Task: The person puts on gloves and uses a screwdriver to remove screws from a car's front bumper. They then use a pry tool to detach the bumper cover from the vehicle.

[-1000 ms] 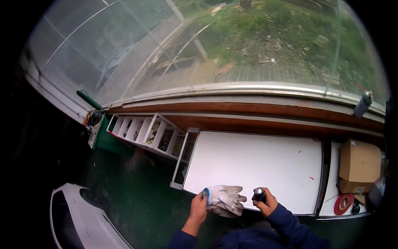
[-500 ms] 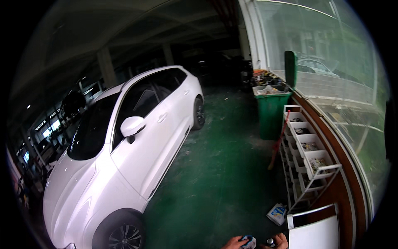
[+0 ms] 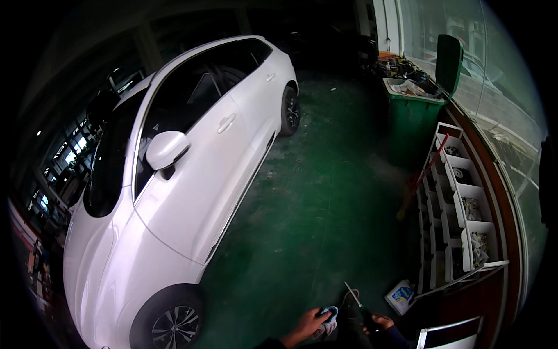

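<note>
Near the bottom edge, my left hand is closed on a crumpled blue-and-white cloth, perhaps a work glove. To its right, my right hand grips the dark handle of a screwdriver. The long, thin metal shaft slants up and to the left. Both hands are low over the green floor, apart from each other. Just beyond the right hand lies a white-and-blue plastic jug.
A white car fills the left side. Along the right wall stand a rack of white parts bins and a lidded green waste bin. A red-handled broom leans by the rack. A white metal-framed chair is at lower right.
The view has shifted, so the car looks larger and the rack sits farther right. My hands are farther apart, and the screwdriver's shaft now shows pointing up and left.
</note>
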Action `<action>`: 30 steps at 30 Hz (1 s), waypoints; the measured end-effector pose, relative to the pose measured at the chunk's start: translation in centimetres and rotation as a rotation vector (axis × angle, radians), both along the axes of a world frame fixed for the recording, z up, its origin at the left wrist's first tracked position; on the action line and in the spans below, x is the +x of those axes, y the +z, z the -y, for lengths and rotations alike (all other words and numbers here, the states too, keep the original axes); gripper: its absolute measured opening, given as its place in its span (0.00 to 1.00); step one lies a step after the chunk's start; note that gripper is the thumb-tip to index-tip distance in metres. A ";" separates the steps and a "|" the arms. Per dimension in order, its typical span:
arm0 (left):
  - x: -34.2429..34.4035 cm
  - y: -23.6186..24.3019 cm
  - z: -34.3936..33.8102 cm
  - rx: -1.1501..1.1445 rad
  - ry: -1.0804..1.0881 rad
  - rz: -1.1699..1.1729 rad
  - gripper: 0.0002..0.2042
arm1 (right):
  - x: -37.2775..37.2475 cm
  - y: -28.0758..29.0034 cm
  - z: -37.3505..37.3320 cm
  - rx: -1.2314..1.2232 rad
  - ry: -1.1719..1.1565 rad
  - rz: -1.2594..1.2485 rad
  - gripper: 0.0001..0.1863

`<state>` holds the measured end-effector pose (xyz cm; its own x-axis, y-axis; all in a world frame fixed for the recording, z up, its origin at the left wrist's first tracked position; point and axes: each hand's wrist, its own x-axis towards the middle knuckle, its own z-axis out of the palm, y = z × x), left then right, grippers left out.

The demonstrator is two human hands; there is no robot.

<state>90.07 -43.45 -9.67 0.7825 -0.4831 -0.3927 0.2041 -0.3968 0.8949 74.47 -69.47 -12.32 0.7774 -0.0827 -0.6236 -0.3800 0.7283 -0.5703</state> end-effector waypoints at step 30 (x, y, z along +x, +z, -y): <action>68.5 -1.2 26.7 0.009 0.415 0.462 0.17 | 84.9 3.2 16.3 -0.692 0.555 0.574 0.15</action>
<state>158.56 -70.12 -10.84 0.9945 -0.1005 0.0289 -0.0647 -0.3753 0.9246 159.35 -85.80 -9.13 0.9786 0.1777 -0.1034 -0.1018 -0.0181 -0.9946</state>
